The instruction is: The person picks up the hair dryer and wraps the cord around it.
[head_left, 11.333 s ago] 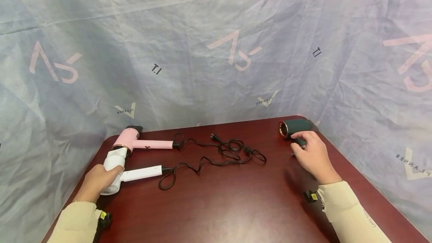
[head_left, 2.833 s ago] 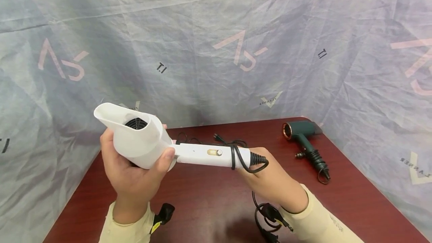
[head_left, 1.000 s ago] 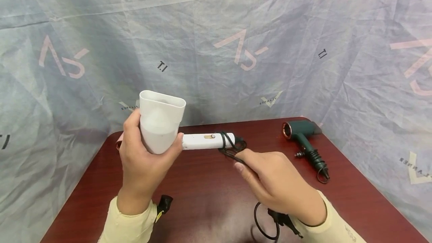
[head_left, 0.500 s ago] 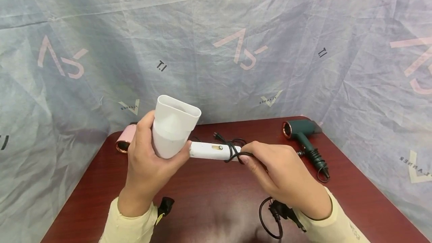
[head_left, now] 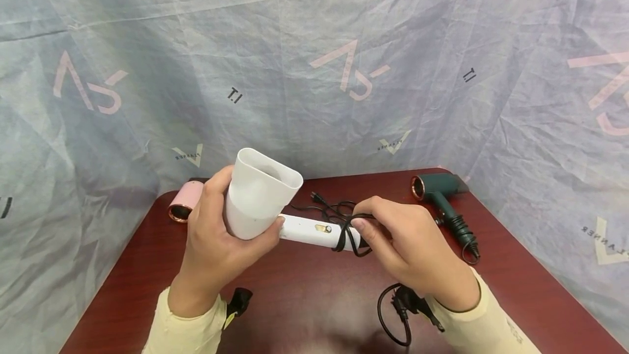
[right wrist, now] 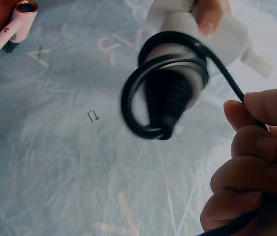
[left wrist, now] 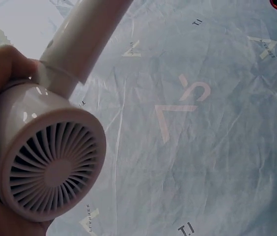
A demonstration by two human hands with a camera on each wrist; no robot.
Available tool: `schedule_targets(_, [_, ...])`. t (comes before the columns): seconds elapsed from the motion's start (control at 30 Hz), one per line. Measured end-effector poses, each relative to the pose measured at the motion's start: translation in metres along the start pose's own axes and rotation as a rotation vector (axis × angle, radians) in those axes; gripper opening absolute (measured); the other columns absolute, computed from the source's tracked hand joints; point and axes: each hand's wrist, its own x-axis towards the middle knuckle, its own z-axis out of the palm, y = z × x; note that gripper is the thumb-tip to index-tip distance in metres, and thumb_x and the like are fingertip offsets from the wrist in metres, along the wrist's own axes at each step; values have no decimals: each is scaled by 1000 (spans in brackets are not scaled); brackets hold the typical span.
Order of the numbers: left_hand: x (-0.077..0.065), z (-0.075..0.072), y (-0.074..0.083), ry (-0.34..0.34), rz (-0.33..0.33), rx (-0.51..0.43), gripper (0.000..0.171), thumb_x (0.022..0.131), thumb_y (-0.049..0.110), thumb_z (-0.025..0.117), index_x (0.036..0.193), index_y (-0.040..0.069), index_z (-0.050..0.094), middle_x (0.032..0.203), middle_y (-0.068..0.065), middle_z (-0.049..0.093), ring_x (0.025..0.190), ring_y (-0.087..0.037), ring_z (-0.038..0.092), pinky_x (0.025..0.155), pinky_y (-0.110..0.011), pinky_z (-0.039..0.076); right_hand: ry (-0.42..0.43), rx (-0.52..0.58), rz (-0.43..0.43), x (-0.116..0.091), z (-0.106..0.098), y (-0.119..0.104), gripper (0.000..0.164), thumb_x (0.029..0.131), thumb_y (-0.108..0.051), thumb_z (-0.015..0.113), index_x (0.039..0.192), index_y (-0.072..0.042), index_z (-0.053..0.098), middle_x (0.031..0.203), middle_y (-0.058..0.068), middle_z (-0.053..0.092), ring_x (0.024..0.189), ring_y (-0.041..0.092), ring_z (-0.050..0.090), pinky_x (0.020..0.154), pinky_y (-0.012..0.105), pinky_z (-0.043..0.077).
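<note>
My left hand grips the body of a white hair dryer, held above the table with its flat nozzle tilted up. In the left wrist view the dryer's round rear grille faces the camera. Its handle points right toward my right hand. Thumb and fingers of that hand pinch the black cord. A loop or two of the cord circle the handle's end, around the black strain relief. Below the right hand hangs the rest of the cord with the plug.
A pink hair dryer lies at the back left, partly hidden by my left hand, and its cord and plug lie at the back middle. A dark green hair dryer with its cord wrapped around the handle lies at the right edge of the red-brown table.
The white dryer has left the table and its cord now loops the handle. Lately the dryer moved right and tilted, its handle end dropping. The green dryer, earlier touched by the right hand, lies alone.
</note>
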Motion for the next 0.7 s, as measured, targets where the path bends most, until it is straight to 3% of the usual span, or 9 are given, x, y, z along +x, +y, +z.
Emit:
schedule_targets(0.33, [2,-3,8,7,12,-186,75,70,21,89,126,-16,55,108,-19,69,93,-15,62,85,-21,49,-10,118,23,1,-1,0,8,105,-21,61,103,-16,67,80,-16,53,64,-5,42,60,9,36])
schedule_targets(0.57, [3,-2,11,84,16,-301,77,69,19,92,120,-21,52,110,-16,68,100,-19,61,87,-26,47,19,180,-6,2,0,2,3,102,-14,64,101,-15,67,78,-14,51,64,-5,39,58,9,34])
schedule_targets(0.7, [4,-1,11,129,16,-349,76,66,15,93,115,-23,51,111,-14,67,103,-20,60,90,-27,43,9,199,-20,2,0,4,11,98,-6,66,101,-16,67,79,-13,51,66,-4,40,58,11,35])
